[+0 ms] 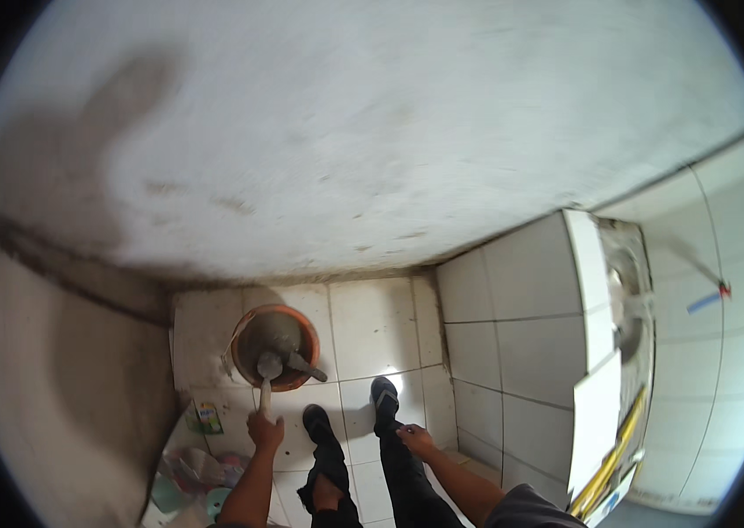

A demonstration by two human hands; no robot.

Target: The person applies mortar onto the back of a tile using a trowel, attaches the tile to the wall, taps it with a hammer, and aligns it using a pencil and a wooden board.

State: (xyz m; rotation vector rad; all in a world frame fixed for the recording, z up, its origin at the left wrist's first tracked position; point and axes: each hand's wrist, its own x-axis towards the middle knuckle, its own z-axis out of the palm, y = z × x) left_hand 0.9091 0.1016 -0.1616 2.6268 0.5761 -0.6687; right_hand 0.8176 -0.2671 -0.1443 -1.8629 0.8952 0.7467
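My left hand (265,431) is closed round the pale handle of a scoop-like tool (269,364), whose rounded grey head is inside an orange bucket (311,339). Wet-looking grey mortar (273,333) fills part of that bucket. A second tool, a mortar-coated trowel (307,366), leans across the bucket's near right rim with its handle sticking out. At my right knee, my right hand (416,440) has its fingers closed against the dark trouser leg (397,453), seemingly pinching the cloth.
Rough plastered wall (407,132) rises beyond the tiled floor (372,326). To the right stands a tiled counter (522,326) with a metal sink (627,299), a white board (595,422) and a yellow level-like bar (623,440). Plastic items (191,475) lie at lower left, beside a small green packet (207,418).
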